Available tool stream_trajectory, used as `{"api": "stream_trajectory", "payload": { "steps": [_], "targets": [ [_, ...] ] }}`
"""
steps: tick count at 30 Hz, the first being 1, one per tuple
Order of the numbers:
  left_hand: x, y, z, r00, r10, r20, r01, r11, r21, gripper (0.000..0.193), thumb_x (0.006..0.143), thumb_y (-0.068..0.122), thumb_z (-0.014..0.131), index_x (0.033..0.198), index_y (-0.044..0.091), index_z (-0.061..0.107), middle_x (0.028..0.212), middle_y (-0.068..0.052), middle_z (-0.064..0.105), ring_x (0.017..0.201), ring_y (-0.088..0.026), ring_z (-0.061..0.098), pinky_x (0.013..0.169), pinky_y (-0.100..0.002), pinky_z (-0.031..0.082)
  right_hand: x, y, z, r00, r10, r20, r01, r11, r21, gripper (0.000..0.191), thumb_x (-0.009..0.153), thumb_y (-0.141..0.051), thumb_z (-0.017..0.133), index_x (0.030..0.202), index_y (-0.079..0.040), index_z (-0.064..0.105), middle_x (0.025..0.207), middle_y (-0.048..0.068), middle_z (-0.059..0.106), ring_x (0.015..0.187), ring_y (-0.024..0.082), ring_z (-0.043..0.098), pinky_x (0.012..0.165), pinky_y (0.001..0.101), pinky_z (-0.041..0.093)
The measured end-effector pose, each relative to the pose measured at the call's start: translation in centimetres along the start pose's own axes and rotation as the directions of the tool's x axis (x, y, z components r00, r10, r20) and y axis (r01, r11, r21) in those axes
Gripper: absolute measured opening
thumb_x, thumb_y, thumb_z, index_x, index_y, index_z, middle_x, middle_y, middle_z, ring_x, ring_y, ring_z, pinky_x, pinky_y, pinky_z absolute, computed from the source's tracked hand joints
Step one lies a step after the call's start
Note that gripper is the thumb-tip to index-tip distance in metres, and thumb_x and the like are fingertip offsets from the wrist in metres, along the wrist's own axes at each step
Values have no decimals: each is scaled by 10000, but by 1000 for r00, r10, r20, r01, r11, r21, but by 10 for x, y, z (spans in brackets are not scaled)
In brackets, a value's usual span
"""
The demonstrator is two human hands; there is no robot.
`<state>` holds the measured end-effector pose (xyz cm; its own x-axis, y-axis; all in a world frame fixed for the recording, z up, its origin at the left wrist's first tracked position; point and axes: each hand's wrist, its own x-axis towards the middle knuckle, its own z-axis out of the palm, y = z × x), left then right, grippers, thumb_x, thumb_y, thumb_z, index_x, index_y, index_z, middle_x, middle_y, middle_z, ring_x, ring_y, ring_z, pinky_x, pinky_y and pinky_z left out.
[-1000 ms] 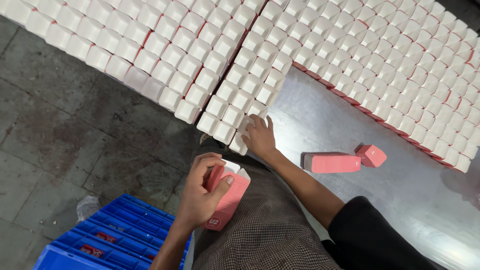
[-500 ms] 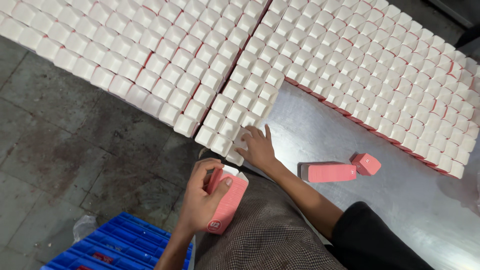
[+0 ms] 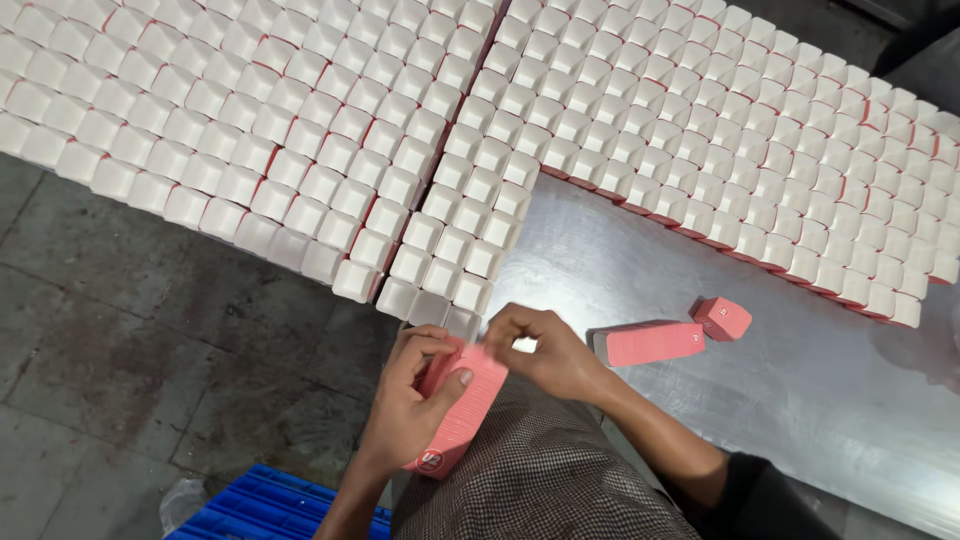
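Steel tabletop (image 3: 700, 440) fills the lower right of the frame, grey concrete floor (image 3: 120, 330) lower left, w/ a blue plastic crate (image 3: 250, 505) at the bottom edge. Packed rows of small white-topped cartons (image 3: 400, 120) w/ red sides cover the whole upper half, split by a thin gap near centre.

Bottom centre: left hand (image 3: 410, 410) wraps a long pink carton (image 3: 465, 405), thumb across its face, fingers closed round it. Its long axis runs from lower left up toward the right, open end uppermost. Right hand (image 3: 545, 350) sits right at that upper end, fingers curled & pinched on the flap area; can't tell what they grip exactly. Right hand is nearer the opening, left holds the body.

Further right on the steel: another pink carton lying flat (image 3: 650, 343), long axis roughly horizontal, just beside a small pink box (image 3: 722, 318). Round white mark near the held carton's lower end.
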<state>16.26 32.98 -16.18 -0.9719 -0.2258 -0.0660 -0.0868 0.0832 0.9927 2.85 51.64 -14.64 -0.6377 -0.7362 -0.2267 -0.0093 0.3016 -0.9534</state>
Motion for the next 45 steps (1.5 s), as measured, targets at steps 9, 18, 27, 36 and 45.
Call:
{"api": "stream_trajectory", "payload": {
  "steps": [9, 18, 27, 36, 45],
  "targets": [
    [2, 18, 7, 985, 147, 92, -157, 982, 108, 329, 799, 137, 825, 1067, 46, 659, 1347, -144, 568, 1196, -282, 621, 987, -392, 502, -3, -15, -9, 999, 42, -18, -46, 961, -274, 162, 839, -108, 784, 968, -21, 742, 878, 80, 735, 814, 201, 698, 764, 352, 553],
    [2, 21, 11, 987, 151, 47, -154, 985, 72, 398, 798, 161, 827, 1129, 35, 644, 1383, -162, 539, 1232, -307, 596, 1019, -399, 490, 4, 15, -39, 962, 31, -272, -76, 985, -156, 82, 876, -74, 740, 938, -19, 743, 919, 77, 778, 854, 193, 757, 792, 328, 609],
    [5, 20, 17, 990, 138, 39, -142, 986, 90, 355, 761, 179, 876, 1028, 54, 678, 1460, -153, 441, 1095, -231, 603, 975, -385, 514, -8, 9, -28, 972, -231, -32, 200, 898, -393, 201, 951, -118, 701, 1125, -17, 702, 1212, 172, 703, 1263, 410, 625, 972, 441, 541],
    [9, 18, 19, 970, 236, 64, -241, 966, 98, 369, 712, 160, 910, 993, 51, 696, 1459, -155, 456, 1137, -241, 589, 1001, -398, 505, -6, -6, -27, 998, 59, 22, -55, 985, -162, 302, 789, -166, 803, 1047, -14, 771, 1339, 173, 591, 1175, 318, 645, 990, 409, 512],
    [21, 12, 25, 985, 160, 59, -163, 985, 59, 365, 728, 126, 893, 1012, 51, 676, 1436, -132, 478, 1078, -222, 628, 942, -385, 534, 21, 63, -49, 994, 94, 61, -87, 991, -106, 571, 730, -181, 850, 1256, -46, 673, 1419, 156, 584, 1353, 298, 495, 1109, 402, 385]
  ]
}}
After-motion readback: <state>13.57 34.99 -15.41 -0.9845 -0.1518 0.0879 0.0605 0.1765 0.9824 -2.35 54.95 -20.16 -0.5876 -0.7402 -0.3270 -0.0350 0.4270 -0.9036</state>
